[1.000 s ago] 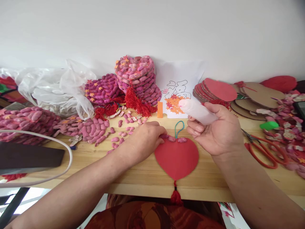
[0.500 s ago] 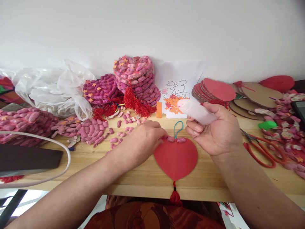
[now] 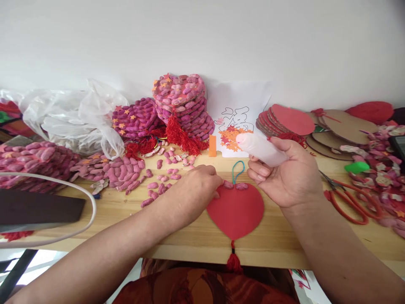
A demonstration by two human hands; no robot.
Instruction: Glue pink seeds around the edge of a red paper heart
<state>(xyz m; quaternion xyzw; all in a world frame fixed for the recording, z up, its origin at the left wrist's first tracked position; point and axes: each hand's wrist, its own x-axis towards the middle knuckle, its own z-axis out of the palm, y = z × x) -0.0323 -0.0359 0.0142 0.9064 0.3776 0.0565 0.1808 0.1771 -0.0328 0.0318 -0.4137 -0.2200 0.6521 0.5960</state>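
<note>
A red heart-shaped card (image 3: 236,211) lies flat on the table, with a blue-green cord loop (image 3: 238,171) at its top and a red tassel (image 3: 233,261) at its lower tip. Two pink peanut shells (image 3: 242,185) sit along its upper edge, one on each side of the loop. My left hand (image 3: 199,188) is closed at the card's upper left edge, fingertips pressed down beside a shell; what they pinch is hidden. Above the card's right side, my right hand (image 3: 289,173) grips a whitish translucent glue bottle (image 3: 261,147), its tip pointing left.
Loose pink shells (image 3: 163,188) lie left of the card. Behind stand stacked shell-covered pieces (image 3: 180,97), a plastic bag (image 3: 72,122) and a paper (image 3: 240,97) bearing orange and red stars (image 3: 232,137). Orange-handled scissors (image 3: 351,200) and red cards (image 3: 292,120) are on the right.
The whole view has shifted slightly. My left hand stays at the card's upper left edge, its fingers moved only a little. My right hand keeps the glue bottle in the same place.
</note>
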